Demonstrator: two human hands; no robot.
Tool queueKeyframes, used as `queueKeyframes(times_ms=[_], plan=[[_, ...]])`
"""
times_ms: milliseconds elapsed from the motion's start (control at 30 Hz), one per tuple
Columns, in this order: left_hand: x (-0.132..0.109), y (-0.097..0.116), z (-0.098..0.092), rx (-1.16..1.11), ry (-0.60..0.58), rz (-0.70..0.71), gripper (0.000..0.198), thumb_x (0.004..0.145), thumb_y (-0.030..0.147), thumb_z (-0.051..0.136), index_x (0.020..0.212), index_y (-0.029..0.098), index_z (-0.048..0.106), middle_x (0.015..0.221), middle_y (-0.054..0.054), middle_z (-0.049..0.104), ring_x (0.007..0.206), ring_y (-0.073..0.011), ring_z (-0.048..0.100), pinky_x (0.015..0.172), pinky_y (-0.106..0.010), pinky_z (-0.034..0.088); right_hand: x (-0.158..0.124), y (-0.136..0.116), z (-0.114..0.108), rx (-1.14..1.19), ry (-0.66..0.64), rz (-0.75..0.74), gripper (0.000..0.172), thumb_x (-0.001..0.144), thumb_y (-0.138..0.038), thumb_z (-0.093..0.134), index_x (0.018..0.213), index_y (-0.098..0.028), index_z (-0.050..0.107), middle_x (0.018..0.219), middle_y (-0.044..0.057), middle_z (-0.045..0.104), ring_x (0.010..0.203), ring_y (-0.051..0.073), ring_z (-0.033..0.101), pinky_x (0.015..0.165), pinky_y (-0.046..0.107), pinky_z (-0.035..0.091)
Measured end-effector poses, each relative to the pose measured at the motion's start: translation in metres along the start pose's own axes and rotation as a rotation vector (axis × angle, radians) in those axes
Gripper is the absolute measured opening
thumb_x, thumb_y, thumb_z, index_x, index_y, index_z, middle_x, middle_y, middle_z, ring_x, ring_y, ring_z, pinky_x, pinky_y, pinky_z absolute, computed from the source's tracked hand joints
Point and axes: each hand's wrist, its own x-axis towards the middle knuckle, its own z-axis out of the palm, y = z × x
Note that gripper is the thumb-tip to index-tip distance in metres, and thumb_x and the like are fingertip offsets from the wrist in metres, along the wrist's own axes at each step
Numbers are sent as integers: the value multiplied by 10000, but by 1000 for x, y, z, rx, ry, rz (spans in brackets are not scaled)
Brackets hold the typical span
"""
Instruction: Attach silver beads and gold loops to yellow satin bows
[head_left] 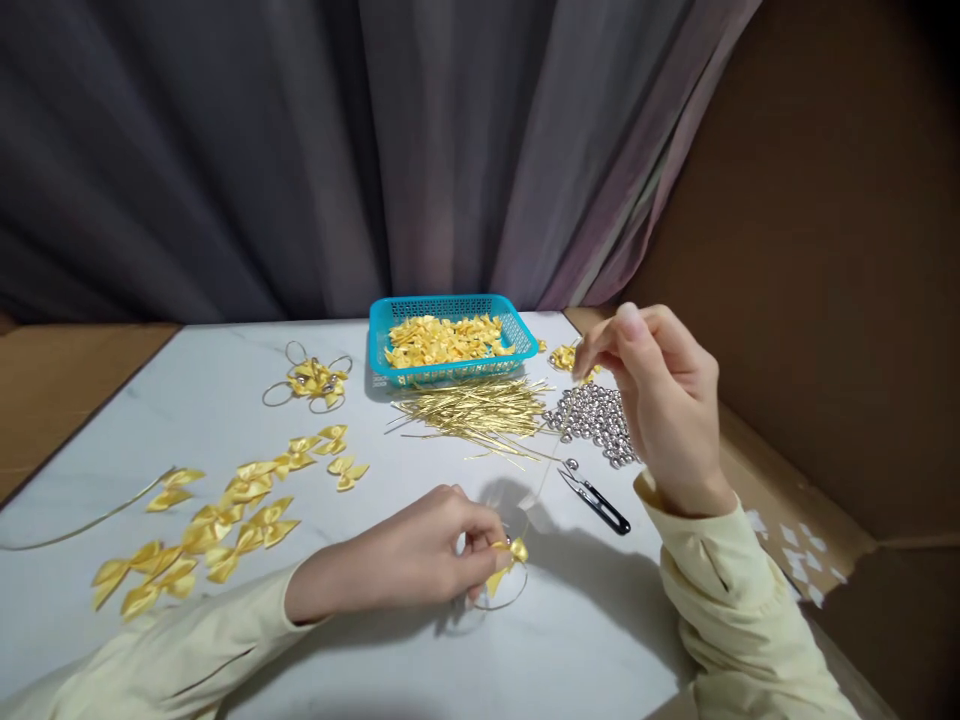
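Observation:
My left hand point(420, 555) rests low on the white table point(600, 640), fingers pinched on a small yellow ribbon bow point(511, 553) with a silver bead and a thin gold loop below it. A gold cord point(541, 480) runs from the bow up to my right hand point(660, 400), which is raised and pinches the cord's upper end. Under the right hand lies a pile of silver bells point(592, 420). Small black snips point(596, 497) lie between the hands.
A turquoise basket point(382, 330) of yellow bows stands at the back, with a heap of gold cords point(472, 410) before it. Loose bows point(225, 520) are scattered on the left, finished looped ones point(311, 382) behind. A cardboard wall point(825, 250) rises on the right.

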Motion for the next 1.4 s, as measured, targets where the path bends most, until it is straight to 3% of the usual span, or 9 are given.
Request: queueKeyframes(times_ms=[133,233,333,433,500,633,867,1033,1400], plan=[[-6,8,-12,12,36,-34,293,863,286,437,659,155,603,609,-25,658,722,-149,562,641,-221,401,-9,-22,3,236,-71,-6,246,943,-268,379,850,-194,595,852,46,622,804,164,610,769,352,474],[-10,10,-19,8,90,-53,288,861,305,448,673,164,615,610,-14,665,752,-158,578,649,-221,403,-19,-33,-1,342,-228,106,276,964,-262,328,918,-207,594,711,4,617,544,94,568,607,271,475],[-16,12,-25,2,132,-64,299,864,314,450,656,169,607,629,-2,666,753,-156,590,660,-225,402,-33,-35,-2,99,-470,281,197,935,-253,414,922,-198,603,556,-39,525,438,66,449,466,204,372],[-21,13,-28,1,157,-41,315,873,337,449,648,174,598,663,10,670,777,-155,590,684,-229,393,-46,-27,4,-223,-616,279,165,895,-249,478,991,-167,583,564,-31,525,487,84,439,487,212,344],[-23,13,-29,19,175,-27,339,884,371,434,660,183,604,687,16,671,790,-151,577,682,-229,381,-50,-20,9,-280,-656,288,225,887,-250,483,1077,-155,555,576,-24,562,504,91,448,522,216,359],[-26,13,-29,96,207,-12,354,898,393,413,683,200,617,677,35,660,773,-139,534,698,-238,356,-51,-14,13,-250,-790,485,250,868,-351,517,981,-142,596,544,-12,598,446,75,431,490,194,366],[-28,10,-26,148,199,-12,352,909,399,394,698,210,603,680,43,635,775,-141,504,717,-246,339,-52,-12,12,-167,-808,658,266,827,-413,555,797,-149,543,554,-2,585,393,68,459,440,183,393],[-26,11,-27,85,173,-16,344,911,388,398,713,216,620,694,46,632,787,-135,528,723,-235,345,-51,-12,9,-177,-814,658,271,816,-405,574,735,-167,472,550,-11,576,406,77,489,447,186,393],[-20,16,-37,-100,79,-49,284,895,383,424,853,212,646,769,41,652,724,-129,556,661,-218,372,-43,-9,5,-65,-801,716,311,794,-442,586,716,-164,470,537,-30,547,393,66,487,437,184,388]])
